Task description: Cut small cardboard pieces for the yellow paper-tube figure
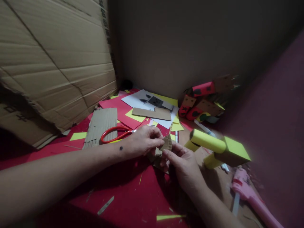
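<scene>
Between my two hands is a small curved cardboard piece (pixel 167 143) with a ridged edge. My left hand (pixel 147 141) pinches it from the left, fingers closed. On the other side, the thumb and fingers of my right hand (pixel 181 160) close on its lower right part. Red-handled scissors (pixel 115 134) lie just behind my left wrist, their blades partly hidden by that hand. Right of my right hand stands a yellow paper-covered construction (pixel 209 141) made of a tube and a box shape.
Behind lie red paper (pixel 114 109), white printed sheets (pixel 136 98) and a cardboard strip (pixel 144 113). Corrugated cardboard (pixel 101 125) lies left. Red decorated pieces (pixel 203 89) are stacked back right. A pink glue gun (pixel 245 186) lies right; a large cardboard sheet (pixel 59 63) rises left.
</scene>
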Tool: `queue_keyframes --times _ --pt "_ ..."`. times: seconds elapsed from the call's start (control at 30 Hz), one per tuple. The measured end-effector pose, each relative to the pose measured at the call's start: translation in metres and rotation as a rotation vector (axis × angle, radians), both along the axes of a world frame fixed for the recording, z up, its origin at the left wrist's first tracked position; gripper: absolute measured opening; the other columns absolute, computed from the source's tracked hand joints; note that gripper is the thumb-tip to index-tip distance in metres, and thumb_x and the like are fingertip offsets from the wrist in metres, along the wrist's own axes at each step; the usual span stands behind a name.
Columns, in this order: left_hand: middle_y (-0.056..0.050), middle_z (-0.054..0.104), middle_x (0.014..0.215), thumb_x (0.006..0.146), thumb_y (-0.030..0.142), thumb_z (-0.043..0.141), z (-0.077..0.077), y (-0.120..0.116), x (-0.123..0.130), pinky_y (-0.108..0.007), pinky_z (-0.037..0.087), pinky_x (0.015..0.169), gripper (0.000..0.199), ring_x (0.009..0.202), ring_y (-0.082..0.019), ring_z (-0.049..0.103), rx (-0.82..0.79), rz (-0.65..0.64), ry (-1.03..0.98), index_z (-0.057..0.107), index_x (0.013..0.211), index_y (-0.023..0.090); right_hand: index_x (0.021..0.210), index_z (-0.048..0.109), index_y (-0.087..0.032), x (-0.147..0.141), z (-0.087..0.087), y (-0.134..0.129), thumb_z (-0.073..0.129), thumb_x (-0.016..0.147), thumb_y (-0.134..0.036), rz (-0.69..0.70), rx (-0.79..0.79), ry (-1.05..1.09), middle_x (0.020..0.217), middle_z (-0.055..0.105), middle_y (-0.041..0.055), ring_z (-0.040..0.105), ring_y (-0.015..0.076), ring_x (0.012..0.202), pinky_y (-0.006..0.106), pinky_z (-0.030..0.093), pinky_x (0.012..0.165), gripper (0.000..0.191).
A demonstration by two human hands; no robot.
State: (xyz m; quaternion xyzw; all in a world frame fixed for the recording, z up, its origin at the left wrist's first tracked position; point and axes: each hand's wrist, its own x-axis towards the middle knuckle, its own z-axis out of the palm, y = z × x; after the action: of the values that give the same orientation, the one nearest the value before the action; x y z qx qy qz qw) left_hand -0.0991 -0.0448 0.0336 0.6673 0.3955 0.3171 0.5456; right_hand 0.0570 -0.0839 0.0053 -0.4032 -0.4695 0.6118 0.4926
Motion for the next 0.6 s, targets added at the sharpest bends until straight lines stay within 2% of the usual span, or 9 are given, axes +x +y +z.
queue_keyframes --times 0.13,0.23,0.37,0.47,0.53,0.6 --pt "0.002 0.056 0.053 0.078 0.030 0.055 -0.0030 -0.0016 0.0008 -0.017 0.034 0.038 0.015 0.042 -0.007 0.048 -0.009 0.031 0.000 0.054 0.076 0.015 0.075 0.065 -0.016 -0.0009 0.0018 -0.0011 0.071 0.071 -0.031 0.000 -0.015 -0.071 0.053 0.060 -0.0028 0.050 0.0083 0.039 0.019 0.037 0.037 0.017" --pt "0.001 0.059 0.056 0.080 0.033 0.054 -0.0047 -0.0009 0.0007 -0.017 0.033 0.036 0.016 0.043 -0.010 0.053 -0.036 0.004 0.018 0.052 0.079 0.016 0.075 0.064 -0.017 -0.0007 0.0023 -0.0017 0.070 0.071 -0.033 -0.011 -0.039 -0.074 0.056 0.061 -0.0029 0.052 0.0089 0.041 0.019 0.039 0.038 0.018" --pt "0.002 0.058 0.054 0.080 0.032 0.054 -0.0063 0.0013 0.0010 -0.018 0.035 0.036 0.016 0.041 -0.009 0.050 -0.019 -0.015 0.037 0.051 0.078 0.016 0.072 0.064 -0.017 0.0008 0.0018 -0.0017 0.070 0.071 -0.032 -0.007 -0.066 -0.075 0.055 0.061 -0.0031 0.053 0.0089 0.040 0.019 0.039 0.037 0.016" --pt "0.004 0.057 0.058 0.077 0.028 0.058 -0.0061 0.0011 0.0016 -0.017 0.036 0.036 0.016 0.042 -0.008 0.048 0.021 -0.019 -0.007 0.053 0.088 0.016 0.067 0.062 -0.017 0.0020 0.0004 -0.0017 0.067 0.073 -0.030 0.029 -0.041 -0.088 0.053 0.060 -0.0028 0.052 0.0088 0.040 0.019 0.039 0.037 0.015" --pt "0.003 0.058 0.062 0.077 0.027 0.059 -0.0050 0.0002 0.0016 -0.017 0.035 0.036 0.019 0.044 -0.008 0.048 0.031 -0.055 -0.027 0.056 0.093 0.016 0.065 0.062 -0.017 0.0024 -0.0007 -0.0019 0.066 0.073 -0.028 0.038 -0.030 -0.080 0.054 0.061 -0.0022 0.053 0.0092 0.041 0.019 0.040 0.038 0.014" --pt "0.002 0.060 0.063 0.078 0.026 0.057 -0.0033 -0.0003 0.0014 -0.017 0.035 0.038 0.016 0.046 -0.008 0.048 0.025 -0.095 -0.017 0.059 0.089 0.015 0.067 0.063 -0.016 0.0029 -0.0017 -0.0020 0.066 0.072 -0.026 0.040 -0.036 -0.065 0.055 0.062 -0.0018 0.053 0.0092 0.041 0.019 0.042 0.039 0.011"
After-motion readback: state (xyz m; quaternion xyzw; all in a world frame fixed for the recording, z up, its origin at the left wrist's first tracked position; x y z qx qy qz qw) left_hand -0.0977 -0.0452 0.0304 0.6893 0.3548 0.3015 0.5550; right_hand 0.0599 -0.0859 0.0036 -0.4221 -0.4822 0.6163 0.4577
